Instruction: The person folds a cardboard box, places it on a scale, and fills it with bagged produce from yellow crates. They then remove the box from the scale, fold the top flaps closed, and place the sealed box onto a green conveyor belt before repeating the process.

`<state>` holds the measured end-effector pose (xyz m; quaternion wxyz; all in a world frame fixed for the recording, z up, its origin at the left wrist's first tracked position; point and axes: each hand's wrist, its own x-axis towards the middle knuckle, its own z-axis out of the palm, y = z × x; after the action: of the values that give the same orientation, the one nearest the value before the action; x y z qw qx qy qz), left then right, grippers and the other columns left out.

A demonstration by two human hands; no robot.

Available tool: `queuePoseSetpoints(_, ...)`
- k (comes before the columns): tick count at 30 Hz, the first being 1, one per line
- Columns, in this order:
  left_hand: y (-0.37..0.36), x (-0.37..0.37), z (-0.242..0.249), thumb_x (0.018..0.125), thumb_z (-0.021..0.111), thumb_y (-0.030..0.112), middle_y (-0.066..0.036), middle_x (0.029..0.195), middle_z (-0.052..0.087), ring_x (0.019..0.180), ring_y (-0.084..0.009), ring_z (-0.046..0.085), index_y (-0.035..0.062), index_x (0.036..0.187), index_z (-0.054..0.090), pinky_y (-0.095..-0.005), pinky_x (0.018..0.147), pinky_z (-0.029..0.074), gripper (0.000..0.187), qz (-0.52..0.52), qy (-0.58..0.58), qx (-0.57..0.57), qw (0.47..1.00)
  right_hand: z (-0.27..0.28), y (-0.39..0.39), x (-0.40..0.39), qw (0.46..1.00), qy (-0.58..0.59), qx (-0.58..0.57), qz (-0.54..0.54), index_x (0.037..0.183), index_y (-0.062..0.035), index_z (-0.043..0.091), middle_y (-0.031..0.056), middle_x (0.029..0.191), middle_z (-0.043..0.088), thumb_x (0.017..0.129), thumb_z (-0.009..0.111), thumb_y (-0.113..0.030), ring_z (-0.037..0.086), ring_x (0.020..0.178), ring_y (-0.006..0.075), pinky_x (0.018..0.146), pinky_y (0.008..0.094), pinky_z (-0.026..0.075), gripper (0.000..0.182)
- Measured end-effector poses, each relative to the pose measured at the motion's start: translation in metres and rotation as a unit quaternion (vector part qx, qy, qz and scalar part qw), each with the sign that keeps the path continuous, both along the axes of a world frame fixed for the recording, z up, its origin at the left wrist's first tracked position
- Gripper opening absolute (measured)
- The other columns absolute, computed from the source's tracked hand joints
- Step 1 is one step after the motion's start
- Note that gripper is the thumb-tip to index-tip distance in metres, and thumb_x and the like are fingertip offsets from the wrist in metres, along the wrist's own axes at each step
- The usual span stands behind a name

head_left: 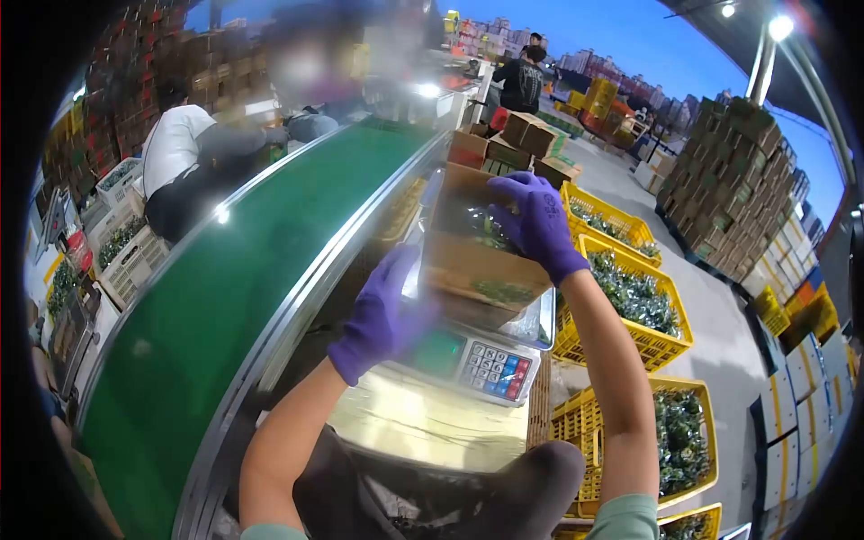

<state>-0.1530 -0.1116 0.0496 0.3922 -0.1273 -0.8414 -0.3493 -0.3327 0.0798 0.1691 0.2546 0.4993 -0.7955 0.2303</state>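
An open cardboard box [486, 270] sits on a digital scale [495, 367] in front of me. Dark green contents in shiny clear plastic show inside it. My right hand [540, 223], in a purple glove, grips the box over its right side, with thumb and fingers bent across the opening. My left hand [376, 310], gloved the same, is raised just left of the box's near corner. Its fingers are stretched out and partly smeared by motion; nothing shows in them. The scale's keypad and green display face me, below the box.
A green conveyor belt [252, 243] runs along my left. Yellow crates [630, 265] of wrapped greens line my right. More cardboard boxes [531, 135] lie beyond the scale. A person in white [180, 144] bends across the belt; another person [522, 83] stands far ahead. Stacked cartons [729, 180] rise at right.
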Motion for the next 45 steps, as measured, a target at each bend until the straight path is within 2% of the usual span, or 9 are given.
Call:
queuePoseSetpoints(2,0.0,0.0,0.001,0.079,0.072,0.017,-0.023,0.141,0.039,0.128,-0.0377,0.042,-0.0012,0.142,0.034,-0.0413,0.107,0.036,0.076,-0.005,0.001,0.006,1.0,-0.004,-0.003,-0.012,0.988,-0.008,0.149,0.035,0.112,-0.0071,0.065,0.0144,0.109,0.066,0.086,0.065,-0.028,0.062,0.102,0.0316,0.088,0.0412,0.049,0.034)
queuePoseSetpoints(3,0.0,0.001,0.0,0.078,0.072,0.017,-0.023,0.141,0.039,0.128,-0.0376,0.042,-0.0013,0.142,0.034,-0.0413,0.107,0.035,0.076,-0.015,-0.003,0.011,1.0,-0.016,-0.009,-0.015,0.975,-0.179,0.119,0.049,0.108,-0.0068,0.066,0.0153,0.105,0.067,0.088,0.062,-0.027,0.062,0.103,0.0319,0.088,0.0419,0.049,0.029)
queuePoseSetpoints(4,0.0,0.004,0.0,0.078,0.072,0.017,-0.023,0.141,0.039,0.128,-0.0376,0.042,-0.0013,0.142,0.034,-0.0413,0.107,0.035,0.076,-0.016,-0.01,0.007,1.0,-0.02,-0.005,-0.022,0.975,-0.186,0.115,0.049,0.108,-0.0068,0.066,0.0153,0.105,0.067,0.088,0.062,-0.027,0.062,0.103,0.0319,0.088,0.0419,0.049,0.029)
queuePoseSetpoints(7,-0.001,0.005,0.005,0.078,0.072,0.016,-0.024,0.139,0.042,0.128,-0.0376,0.043,-0.0032,0.141,0.036,-0.0412,0.108,0.036,0.074,0.033,0.006,-0.026,0.999,-0.005,0.001,-0.011,0.995,0.029,0.039,0.083,0.111,-0.0016,0.065,0.0185,0.115,0.065,0.092,0.056,-0.022,0.06,0.109,0.0348,0.096,0.0404,0.046,0.029)
queuePoseSetpoints(10,-0.01,0.003,0.006,0.079,0.071,0.015,-0.024,0.137,0.044,0.127,-0.0379,0.044,-0.0046,0.139,0.037,-0.0413,0.107,0.036,0.072,0.012,0.009,-0.021,1.0,0.021,0.023,0.027,0.993,0.0,-0.088,0.076,0.114,0.0013,0.063,0.0221,0.115,0.064,0.091,0.059,-0.018,0.059,0.113,0.0361,0.099,0.0387,0.043,0.031)
queuePoseSetpoints(13,-0.014,0.005,0.008,0.083,0.068,0.016,-0.024,0.136,0.046,0.125,-0.0358,0.046,-0.0045,0.138,0.039,-0.0405,0.106,0.037,0.065,0.027,0.021,0.011,0.999,0.025,0.062,0.054,0.987,-0.067,-0.14,0.028,0.118,0.0007,0.062,0.0188,0.123,0.061,0.092,0.06,-0.018,0.055,0.12,0.0267,0.103,0.036,0.039,0.032)
queuePoseSetpoints(30,-0.023,-0.001,0.001,0.089,0.06,0.018,-0.023,0.128,0.053,0.12,-0.0325,0.052,-0.0052,0.131,0.048,-0.038,0.104,0.039,0.05,0.01,0.0,0.055,0.998,-0.016,0.094,0.079,0.991,-0.064,-0.097,-0.072,0.119,-0.0032,0.064,0.0214,0.136,0.052,0.086,0.066,-0.017,0.048,0.128,0.0314,0.107,0.0397,0.037,0.036)
queuePoseSetpoints(38,-0.024,-0.006,-0.006,0.088,0.061,0.015,-0.023,0.127,0.054,0.118,-0.0326,0.053,-0.0057,0.131,0.047,-0.0369,0.102,0.041,0.05,-0.006,-0.008,0.044,0.999,-0.025,0.091,0.077,0.992,-0.049,-0.088,-0.074,0.118,-0.0037,0.064,0.0212,0.132,0.055,0.085,0.066,-0.016,0.052,0.124,0.034,0.104,0.0399,0.039,0.035)
queuePoseSetpoints(45,-0.008,-0.002,-0.005,0.088,0.059,0.01,-0.023,0.126,0.055,0.118,-0.0304,0.054,-0.0073,0.132,0.047,-0.0364,0.1,0.041,0.049,-0.04,-0.028,0.04,0.998,0.003,0.013,0.031,0.995,-0.061,-0.053,-0.062,0.109,-0.0077,0.065,0.0195,0.106,0.065,0.085,0.064,-0.024,0.063,0.097,0.0355,0.082,0.0439,0.05,0.029)
